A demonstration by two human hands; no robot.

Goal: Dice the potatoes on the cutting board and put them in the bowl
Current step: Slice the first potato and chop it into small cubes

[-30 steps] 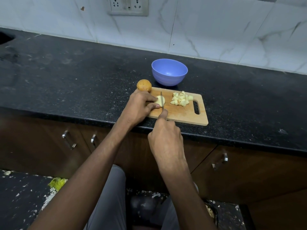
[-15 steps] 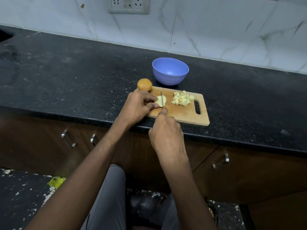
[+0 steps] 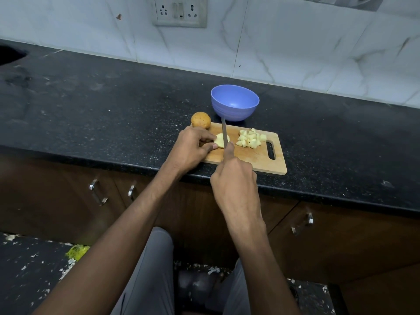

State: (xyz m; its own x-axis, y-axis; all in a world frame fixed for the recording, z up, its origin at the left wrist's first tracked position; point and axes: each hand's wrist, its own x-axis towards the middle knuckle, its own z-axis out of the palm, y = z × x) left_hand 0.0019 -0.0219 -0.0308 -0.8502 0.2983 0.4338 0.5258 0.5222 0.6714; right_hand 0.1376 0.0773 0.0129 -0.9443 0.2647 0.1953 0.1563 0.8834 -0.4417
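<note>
Counter (image 3: 95, 114) black, speckled. Board (image 3: 254, 159) at its front edge, near-left corner hidden under left hand. Bowl (image 3: 234, 102) beyond board, past knife tip; inside looks bare. Right hand (image 3: 234, 178) clenched round knife (image 3: 224, 135), handle hidden in fist (forefinger stretched along blade spine). Left hand (image 3: 193, 147) fingertips curled, pinching cut potato (image 3: 221, 140); blade just right of them. Whole potato (image 3: 200, 120) beyond left knuckles. Dice (image 3: 250, 138) heaped right of blade.

Dim, even indoor light, soft shadows, sharp centre, wide-angle bending toward the edges.
</note>
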